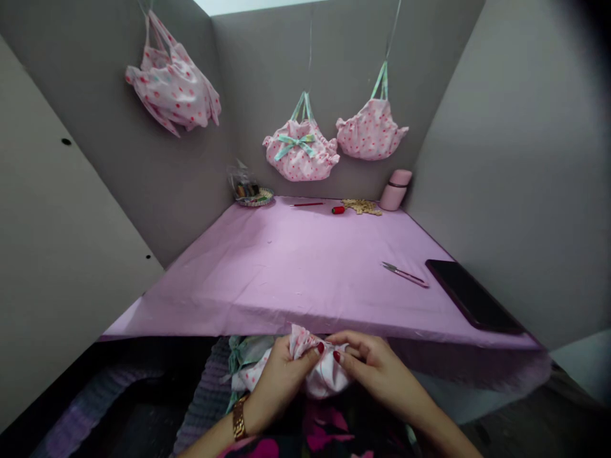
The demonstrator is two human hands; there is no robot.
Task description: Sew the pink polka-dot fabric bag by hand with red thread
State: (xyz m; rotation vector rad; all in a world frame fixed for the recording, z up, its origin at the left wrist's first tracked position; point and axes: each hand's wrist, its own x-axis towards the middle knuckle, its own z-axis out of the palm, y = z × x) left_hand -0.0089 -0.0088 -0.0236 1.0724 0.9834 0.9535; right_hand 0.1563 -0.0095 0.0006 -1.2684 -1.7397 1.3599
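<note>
Just below the table's front edge, in my lap, both hands work at a gathered pink polka-dot cloth [327, 376]. My left hand [290, 370] is closed on its ruffled edge, the thumb pressed on top. From the right, my right hand [370, 359] pinches the same cloth with thumb and forefinger. A fine thread seems to run over the fabric between the thumbs; I cannot make out a needle. Beside my left hand lie more dotted cloth and mint-green ties [251, 350], partly hidden by the wrist.
On the pink-covered table [305, 254] lie thread snips [405, 275], a dark tablet [470, 296], a red thread spool [338, 210], a red pencil [307, 204] and a beige heap [361, 207]. A pink flask [396, 190] and a basket [258, 198] stand behind. Dotted pieces [300, 159] hang above.
</note>
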